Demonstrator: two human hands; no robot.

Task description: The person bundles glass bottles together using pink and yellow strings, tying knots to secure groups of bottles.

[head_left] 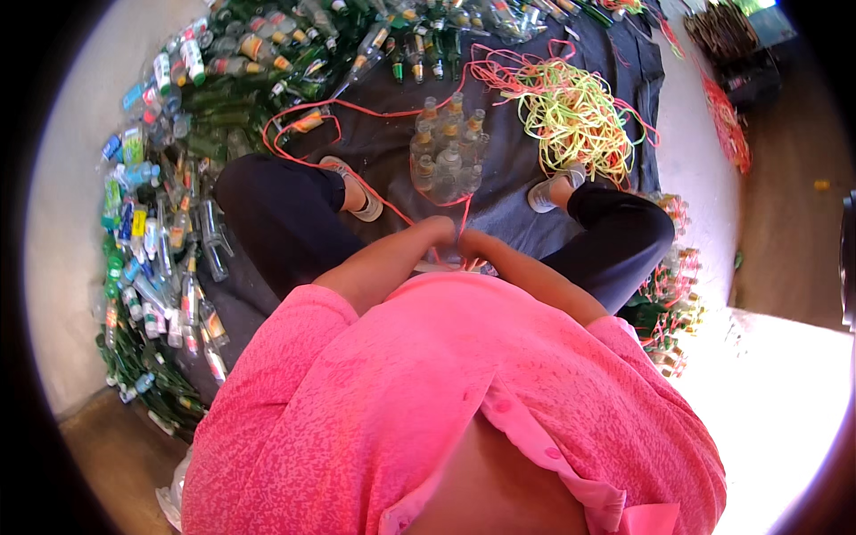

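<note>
My left hand and my right hand are close together low in front of me, both closed on a red strap; their fingertips are partly hidden by each other and by my body. The strap runs up from them to a bundle of several clear glass bottles standing upright on a dark sheet, with the strap around its lower part. A loose length of the strap loops out to the left, past my left foot.
My bent legs flank the bottles. A tangle of yellow and red straps lies at the upper right. Loose green and clear bottles pile along the left and back. Red-strapped bottle bundles stand beside my right leg. Dark items sit by the far right wall.
</note>
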